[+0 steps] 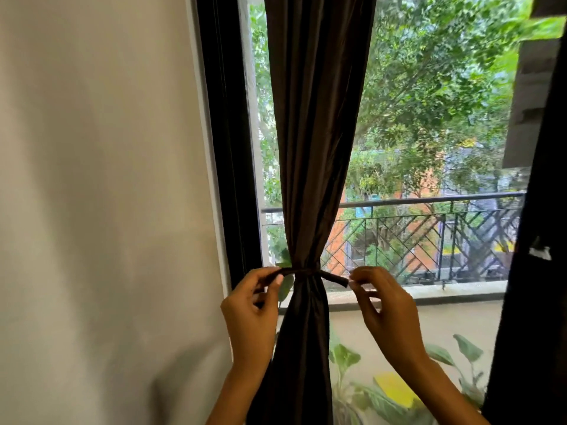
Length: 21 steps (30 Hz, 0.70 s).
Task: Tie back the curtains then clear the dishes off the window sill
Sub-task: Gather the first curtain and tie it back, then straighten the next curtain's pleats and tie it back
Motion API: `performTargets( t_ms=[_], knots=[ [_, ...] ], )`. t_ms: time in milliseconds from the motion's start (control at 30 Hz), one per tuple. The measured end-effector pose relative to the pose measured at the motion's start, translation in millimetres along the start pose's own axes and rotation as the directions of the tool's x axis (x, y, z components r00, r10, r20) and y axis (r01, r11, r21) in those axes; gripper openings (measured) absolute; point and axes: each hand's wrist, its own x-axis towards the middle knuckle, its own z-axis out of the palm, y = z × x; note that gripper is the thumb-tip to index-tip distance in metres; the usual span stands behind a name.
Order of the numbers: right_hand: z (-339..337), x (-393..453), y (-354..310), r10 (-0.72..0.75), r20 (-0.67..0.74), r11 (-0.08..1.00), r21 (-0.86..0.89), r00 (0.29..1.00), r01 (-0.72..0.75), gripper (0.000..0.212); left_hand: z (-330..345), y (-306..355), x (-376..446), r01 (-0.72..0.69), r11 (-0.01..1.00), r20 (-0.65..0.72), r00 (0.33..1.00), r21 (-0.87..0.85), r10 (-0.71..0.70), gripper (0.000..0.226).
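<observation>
A pale wall (pixel 101 194) filled the left of the view, and a dark window frame (pixel 228 148) ran up just beside it. The left hand (pixel 253 308) was raised by the frame's lower part, thumb and fingertips pinching the left end of a dark tie (pixel 310 273). That tie lay level, its long axis left to right, wrapped round the brown curtain (pixel 313 133) at its narrowest point. The curtain hung upright, wide at the top, gathered to a waist at the tie, then falling straight down out of the bottom edge; its top was cut off too. How the tie passed behind the cloth was hidden. The tie's right end stuck out slightly downward into the right hand (pixel 388 305), which pinched it between thumb and forefinger, the other fingers loosely curled. Both forearms ran off the bottom edge.

Right of the curtain the glass was uncovered, showing a balcony railing (pixel 429 210) and blurred trees (pixel 429 87) beyond. Below the hands lay a ledge (pixel 445 297), and under it a pale panel with leaf shapes (pixel 346 360), soft and hard to make out. A second dark curtain (pixel 534 271) closed off the right edge, mostly out of view, with a small white mark on it that could not be identified. No dishes could be made out.
</observation>
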Motion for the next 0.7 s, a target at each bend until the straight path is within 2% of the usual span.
performTargets(
  t_ms=[100,200,300,400,567,700],
  knots=[
    [-4,-6,-2,-0.016,-0.064,0.988,-0.151,0.998,0.006,0.025,2,5,-3,-0.177,0.973,-0.014,0.983,0.147,0.181,0.022],
    [-18,-2,3,-0.091,-0.094,0.967,-0.248,0.991,0.066,0.036,17,20,-2,-0.411,0.874,0.042,0.909,0.26,0.415,0.028],
    [-50,15,17,-0.167,-0.138,0.916,-0.387,0.976,0.102,0.042,44,46,6,-0.553,0.781,0.113,0.83,0.29,0.546,0.031],
    [-105,50,33,-0.207,-0.223,0.859,-0.508,0.952,0.068,0.046,85,80,21,-0.642,0.715,0.16,0.764,0.277,0.625,0.032],
    [-226,124,64,-0.32,-0.358,0.767,-0.641,0.877,0.018,0.048,177,150,47,-0.751,0.635,0.156,0.66,0.182,0.735,0.031],
    [-342,184,92,-0.408,-0.428,0.732,-0.681,0.806,0.008,0.046,262,220,56,-0.76,0.633,0.119,0.649,0.148,0.751,0.035]
  ],
)
